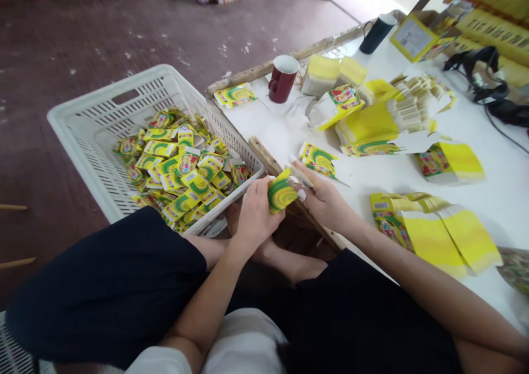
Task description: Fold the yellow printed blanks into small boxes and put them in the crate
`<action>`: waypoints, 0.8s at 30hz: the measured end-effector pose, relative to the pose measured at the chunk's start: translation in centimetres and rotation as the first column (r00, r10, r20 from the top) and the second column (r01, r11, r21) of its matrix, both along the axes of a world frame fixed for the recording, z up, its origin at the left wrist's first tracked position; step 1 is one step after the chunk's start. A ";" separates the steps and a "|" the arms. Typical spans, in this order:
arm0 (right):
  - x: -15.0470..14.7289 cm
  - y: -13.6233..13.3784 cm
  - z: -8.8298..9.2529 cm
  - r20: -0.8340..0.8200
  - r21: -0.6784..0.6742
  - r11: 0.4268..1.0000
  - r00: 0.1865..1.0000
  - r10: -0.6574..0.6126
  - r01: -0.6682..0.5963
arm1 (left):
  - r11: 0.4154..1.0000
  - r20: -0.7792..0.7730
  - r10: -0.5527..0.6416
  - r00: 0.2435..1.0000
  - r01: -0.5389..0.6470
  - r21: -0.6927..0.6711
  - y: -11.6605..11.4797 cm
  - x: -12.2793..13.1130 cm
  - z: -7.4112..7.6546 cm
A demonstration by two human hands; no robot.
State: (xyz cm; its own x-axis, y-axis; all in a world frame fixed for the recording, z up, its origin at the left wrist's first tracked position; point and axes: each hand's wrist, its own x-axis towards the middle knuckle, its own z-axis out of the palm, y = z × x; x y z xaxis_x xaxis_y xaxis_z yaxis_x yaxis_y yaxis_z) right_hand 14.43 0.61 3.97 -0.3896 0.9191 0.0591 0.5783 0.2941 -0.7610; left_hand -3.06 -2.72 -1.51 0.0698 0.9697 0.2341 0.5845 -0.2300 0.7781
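A small yellow-and-green printed carton (281,191) is held between both hands, just over the near edge of the white table (475,198). My left hand (255,211) wraps its fingers round the carton's left side. My right hand (324,198) pinches the right side, fingers closed on it. Just beyond the hands a flat carton blank (319,160) lies on the table. A white slatted basket (103,122) to the left holds several folded cartons (182,167) of the same print.
Stacks of flat yellow blanks (438,233) lie at the right, more piles (372,118) at the back. A dark red mug (283,78) and a dark mug (377,32) stand near the far edge. Black cables (491,87) lie at the far right.
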 end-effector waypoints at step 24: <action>0.8 0.5 -0.6 -0.001 0.078 0.987 0.990 0.143 -0.142 | 0.999 0.089 -0.032 0.996 0.031 0.007 0.5 -1.0 0.7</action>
